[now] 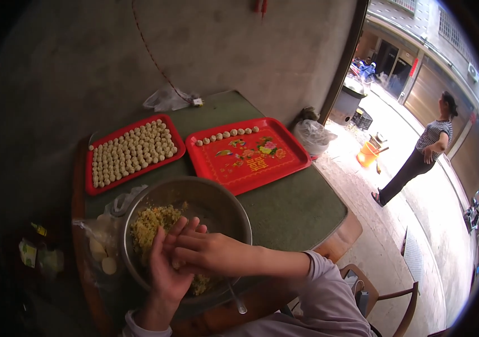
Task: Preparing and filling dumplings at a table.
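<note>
Over a large steel bowl, my two hands are cupped together. My left hand is turned palm up, with its fingers pointing away from me. My right hand lies across it from the right, fingers bent over the palm. A small pale lump of mixture shows between them, mostly hidden by the fingers. Crumbly yellowish mixture is heaped along the left side of the bowl, and more of it shows below my hands. A clear handle sticks out over the near rim.
A red tray full of small round balls stands far left. Beside it, another red tray with a flower pattern carries one row of balls. Plastic bags lie around the green table. A chair is at right; outside, a person stands.
</note>
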A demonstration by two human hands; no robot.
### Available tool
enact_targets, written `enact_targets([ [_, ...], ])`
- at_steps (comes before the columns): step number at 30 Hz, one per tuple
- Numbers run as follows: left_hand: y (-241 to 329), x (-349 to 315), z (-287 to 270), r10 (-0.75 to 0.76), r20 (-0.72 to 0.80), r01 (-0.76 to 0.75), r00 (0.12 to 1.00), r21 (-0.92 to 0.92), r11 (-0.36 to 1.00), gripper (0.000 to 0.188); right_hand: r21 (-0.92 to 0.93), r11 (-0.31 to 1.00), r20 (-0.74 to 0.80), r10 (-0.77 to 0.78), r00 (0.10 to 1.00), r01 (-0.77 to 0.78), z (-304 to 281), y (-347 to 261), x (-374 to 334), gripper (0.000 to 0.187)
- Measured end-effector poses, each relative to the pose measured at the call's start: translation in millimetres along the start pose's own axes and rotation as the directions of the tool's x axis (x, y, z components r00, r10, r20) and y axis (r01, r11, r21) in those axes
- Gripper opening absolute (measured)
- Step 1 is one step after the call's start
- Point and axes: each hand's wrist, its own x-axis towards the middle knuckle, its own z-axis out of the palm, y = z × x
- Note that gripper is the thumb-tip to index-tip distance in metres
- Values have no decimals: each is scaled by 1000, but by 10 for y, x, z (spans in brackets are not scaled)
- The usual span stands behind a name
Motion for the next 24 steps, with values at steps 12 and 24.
enact_targets([
  [12, 84, 35, -99, -9, 43, 9, 999, 4, 1000, 52, 98, 995, 97, 8, 995, -18, -118, 62, 70, 21],
  [24, 237, 15, 53, 39, -76, -45, 996, -76, 996, 46, 78, 784, -224, 615, 756, -615, -386, 2589, -6, 22],
])
